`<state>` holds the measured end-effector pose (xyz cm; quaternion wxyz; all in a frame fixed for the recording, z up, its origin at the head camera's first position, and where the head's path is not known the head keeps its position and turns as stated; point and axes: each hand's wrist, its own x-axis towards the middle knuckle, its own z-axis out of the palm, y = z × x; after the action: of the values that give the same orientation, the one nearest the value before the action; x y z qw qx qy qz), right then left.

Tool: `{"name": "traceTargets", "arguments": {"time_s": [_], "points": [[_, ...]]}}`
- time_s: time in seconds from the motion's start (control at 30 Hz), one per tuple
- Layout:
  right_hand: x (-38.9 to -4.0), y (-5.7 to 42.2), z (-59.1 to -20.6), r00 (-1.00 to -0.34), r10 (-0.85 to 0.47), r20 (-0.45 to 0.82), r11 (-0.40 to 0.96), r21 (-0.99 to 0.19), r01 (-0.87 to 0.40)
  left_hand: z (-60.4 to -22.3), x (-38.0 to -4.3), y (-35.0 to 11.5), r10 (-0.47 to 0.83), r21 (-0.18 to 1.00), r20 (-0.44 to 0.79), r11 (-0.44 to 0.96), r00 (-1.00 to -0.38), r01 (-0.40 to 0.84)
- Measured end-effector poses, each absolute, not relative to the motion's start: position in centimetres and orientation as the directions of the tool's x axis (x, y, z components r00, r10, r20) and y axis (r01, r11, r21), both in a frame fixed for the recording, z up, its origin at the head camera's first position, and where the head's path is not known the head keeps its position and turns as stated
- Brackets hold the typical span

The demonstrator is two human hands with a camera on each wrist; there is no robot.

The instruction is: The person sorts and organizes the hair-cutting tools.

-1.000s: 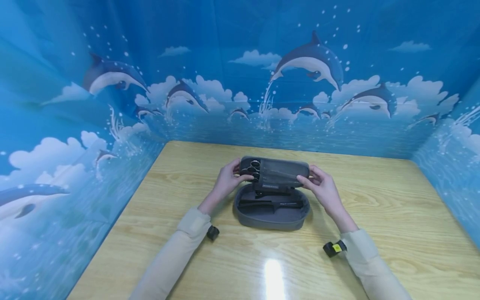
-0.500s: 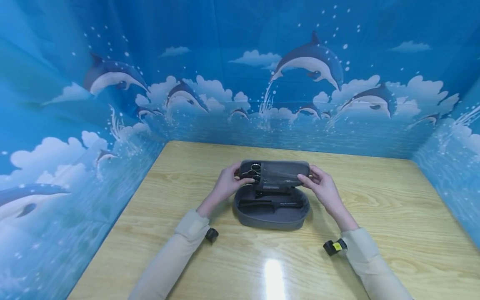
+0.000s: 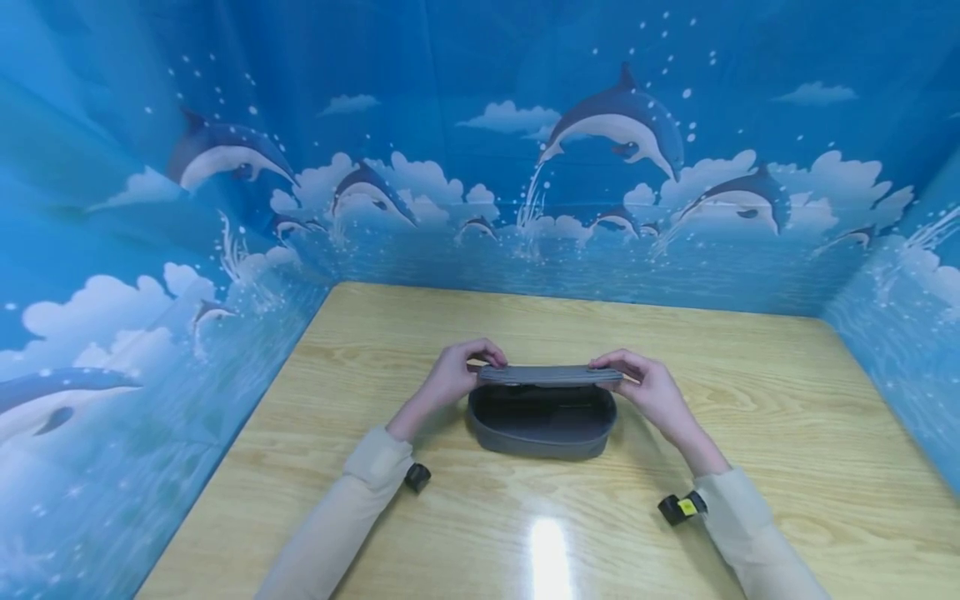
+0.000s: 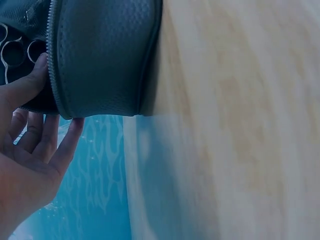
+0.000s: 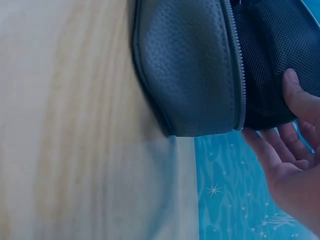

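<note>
A grey zippered case (image 3: 540, 444) stands on the table with its lid (image 3: 550, 377) tilted part-way down over the base. My left hand (image 3: 459, 371) holds the lid's left end between thumb and fingers, and my right hand (image 3: 651, 390) grips the right end the same way. In the left wrist view, scissors handles (image 4: 5, 65) show inside the lid by my thumb. The right wrist view has my other thumb on the lid's mesh pocket (image 5: 295, 37), beside the toothed zipper (image 5: 240, 65). Shadow under the lid hides most of the case's inside.
The case sits near the middle of a wood-grain table (image 3: 420, 533). A blue dolphin-print curtain (image 3: 480, 242) rises behind the table and along both sides. Each wrist carries a small black camera (image 3: 417, 477).
Both hands have swung the lid forward and down from near upright, so its edge now faces me. The scissors and pocket have gone out of the head view. The base has stayed put.
</note>
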<state>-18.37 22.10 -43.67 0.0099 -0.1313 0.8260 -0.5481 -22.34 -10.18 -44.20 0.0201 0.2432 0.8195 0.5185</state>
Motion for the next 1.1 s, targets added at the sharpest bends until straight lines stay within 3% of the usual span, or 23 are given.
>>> {"name": "traceTargets", "arguments": {"time_s": [0.37, 1.1], "points": [[-17.3, 22.3, -44.8, -0.939, -0.3, 0.167, 0.388, -0.878, -0.28, -45.1, -22.3, -10.6, 0.449, 0.871, 0.216, 0.312, -0.867, 0.379], [-15.9, 22.4, -45.1, -0.879, -0.408, 0.246, 0.535, -0.716, -0.449, -44.9, -22.1, -11.1, 0.508, 0.834, 0.151, 0.396, -0.848, 0.385]]}}
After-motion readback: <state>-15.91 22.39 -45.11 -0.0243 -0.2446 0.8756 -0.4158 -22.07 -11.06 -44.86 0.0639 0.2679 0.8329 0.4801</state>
